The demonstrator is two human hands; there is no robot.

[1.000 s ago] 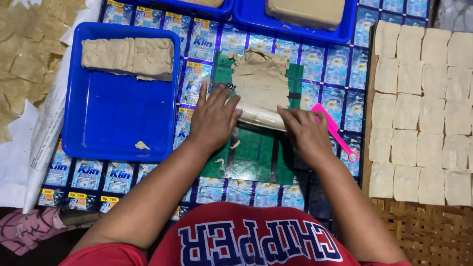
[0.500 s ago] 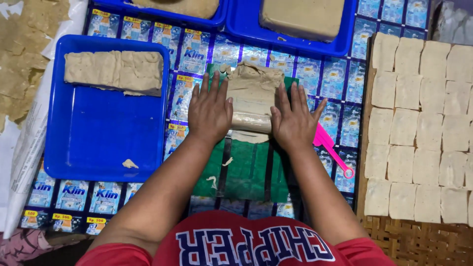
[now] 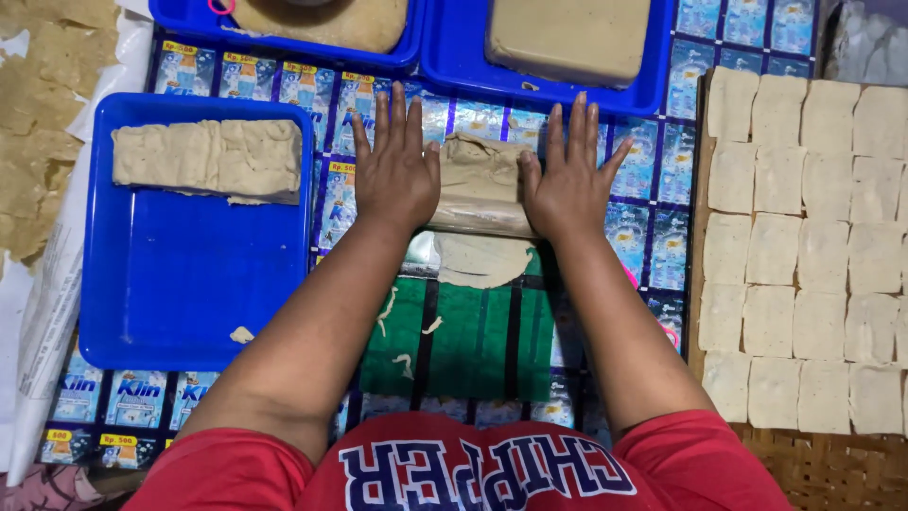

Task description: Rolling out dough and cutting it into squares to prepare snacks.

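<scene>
A sheet of dough (image 3: 480, 175) is lying on the green mat (image 3: 463, 341) at the middle of the table, wrapped partly around a rolling pin (image 3: 478, 220) that is lying crosswise. The left hand (image 3: 397, 170) is pressing flat on the pin's left end, fingers spread and straight, gripping nothing. The right hand (image 3: 567, 180) is doing the same on the right end, palm down and open. Small dough scraps (image 3: 388, 312) are lying on the mat. To the left, a blue tray (image 3: 189, 284) is holding a dough slab (image 3: 208, 156). On the right, cut squares (image 3: 804, 246) are sitting in rows on a woven tray (image 3: 813, 468).
</scene>
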